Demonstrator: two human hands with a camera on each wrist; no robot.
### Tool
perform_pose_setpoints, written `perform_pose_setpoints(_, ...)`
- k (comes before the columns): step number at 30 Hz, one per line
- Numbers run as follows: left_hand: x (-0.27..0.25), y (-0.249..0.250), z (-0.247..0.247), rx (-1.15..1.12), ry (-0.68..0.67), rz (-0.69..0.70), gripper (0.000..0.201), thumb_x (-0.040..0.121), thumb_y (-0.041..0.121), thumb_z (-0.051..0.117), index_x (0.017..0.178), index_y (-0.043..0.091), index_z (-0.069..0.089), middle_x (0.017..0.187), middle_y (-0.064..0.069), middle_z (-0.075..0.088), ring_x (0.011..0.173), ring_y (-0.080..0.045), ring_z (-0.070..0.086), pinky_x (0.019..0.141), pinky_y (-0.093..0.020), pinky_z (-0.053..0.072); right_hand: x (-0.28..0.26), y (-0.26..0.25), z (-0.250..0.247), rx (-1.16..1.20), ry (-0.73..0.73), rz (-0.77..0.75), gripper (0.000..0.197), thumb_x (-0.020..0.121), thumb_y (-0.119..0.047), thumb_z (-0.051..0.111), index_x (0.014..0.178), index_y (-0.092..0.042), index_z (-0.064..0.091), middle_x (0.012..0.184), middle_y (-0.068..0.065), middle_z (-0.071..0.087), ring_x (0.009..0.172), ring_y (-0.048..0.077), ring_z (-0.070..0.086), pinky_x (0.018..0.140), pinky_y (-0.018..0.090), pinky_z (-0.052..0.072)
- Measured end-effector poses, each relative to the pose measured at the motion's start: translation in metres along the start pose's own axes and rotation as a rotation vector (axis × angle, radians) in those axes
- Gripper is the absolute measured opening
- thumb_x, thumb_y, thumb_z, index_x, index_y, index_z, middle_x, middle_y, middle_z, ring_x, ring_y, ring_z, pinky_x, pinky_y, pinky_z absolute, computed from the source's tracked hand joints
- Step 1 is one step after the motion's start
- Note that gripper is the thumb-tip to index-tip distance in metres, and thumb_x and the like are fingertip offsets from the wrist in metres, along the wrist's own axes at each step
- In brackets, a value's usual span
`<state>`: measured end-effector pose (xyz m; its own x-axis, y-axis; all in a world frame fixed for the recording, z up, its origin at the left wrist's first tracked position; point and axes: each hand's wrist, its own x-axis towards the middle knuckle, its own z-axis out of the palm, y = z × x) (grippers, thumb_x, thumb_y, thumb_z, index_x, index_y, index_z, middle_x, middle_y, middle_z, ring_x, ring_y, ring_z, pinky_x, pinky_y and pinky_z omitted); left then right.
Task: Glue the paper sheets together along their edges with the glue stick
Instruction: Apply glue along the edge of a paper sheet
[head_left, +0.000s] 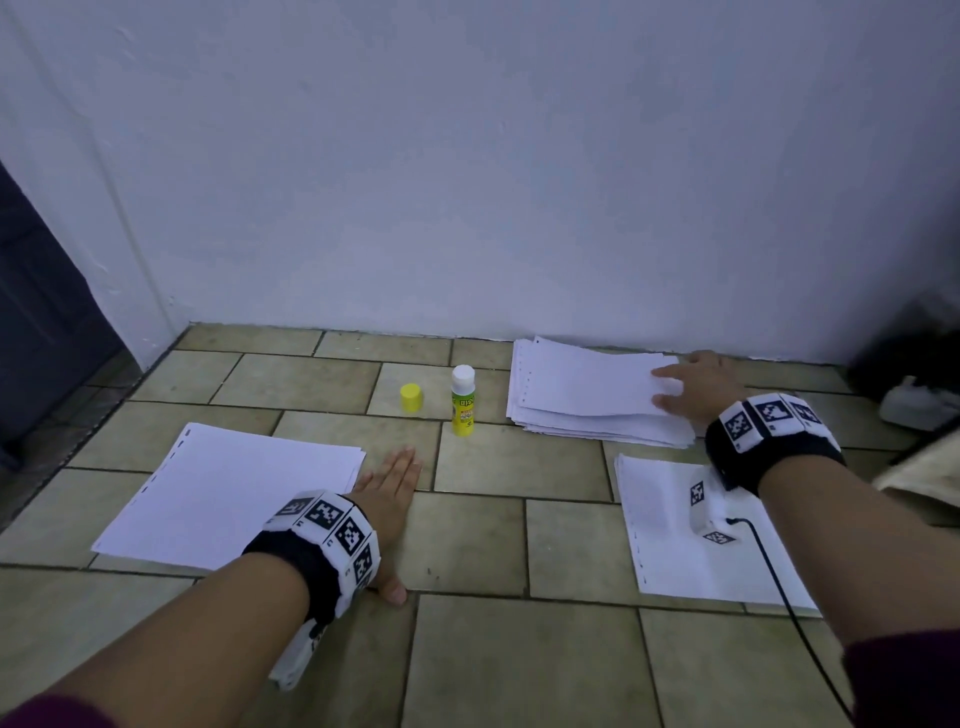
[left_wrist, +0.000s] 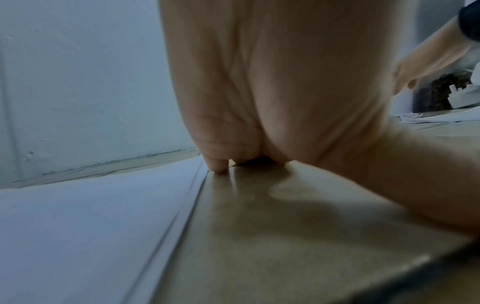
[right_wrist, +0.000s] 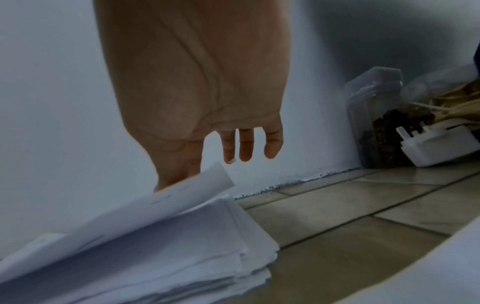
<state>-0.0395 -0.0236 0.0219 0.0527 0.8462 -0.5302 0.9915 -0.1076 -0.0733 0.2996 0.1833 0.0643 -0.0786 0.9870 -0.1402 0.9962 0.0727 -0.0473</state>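
Meanwhile, the right hand pinches the top white paper sheet of a stack on the tiled floor. The left hand lies flat, fingers straight, beside another white sheet. An uncapped yellow-green glue stick stands between them by its yellow cap.

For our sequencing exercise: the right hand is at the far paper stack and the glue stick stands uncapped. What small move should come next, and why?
Probably lift the top sheet clear of the stack: the right hand already pinches its raised edge, the left hand rests flat on the floor.
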Motion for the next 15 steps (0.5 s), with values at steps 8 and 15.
perform_pose_setpoints(8,0.000,0.005,-0.004,0.050,-0.023,-0.026,0.147,0.063,0.057,0.080,0.142,0.000,-0.029,0.151,-0.016,-0.036,0.143,-0.028,-0.027,0.118,-0.037,-0.008,-0.038,0.006,0.007,0.067,-0.042,0.103,0.052,0.091,-0.042,0.057,0.136,-0.018,0.045,0.138,0.009,0.050,0.124,0.026,0.049,0.103,0.034,0.038)
perform_pose_setpoints(15,0.001,0.002,-0.004,0.024,-0.015,-0.009,0.150,0.059,0.058,0.082,0.144,0.001,-0.028,0.152,-0.015,-0.035,0.143,-0.026,-0.027,0.121,-0.040,-0.004,-0.046,0.002,0.021,0.123,-0.060,0.138,0.054,0.081,-0.037,0.072,0.128,-0.019,0.050,0.124,0.006,0.059,0.113,0.022,0.056,0.092,0.030,0.046)
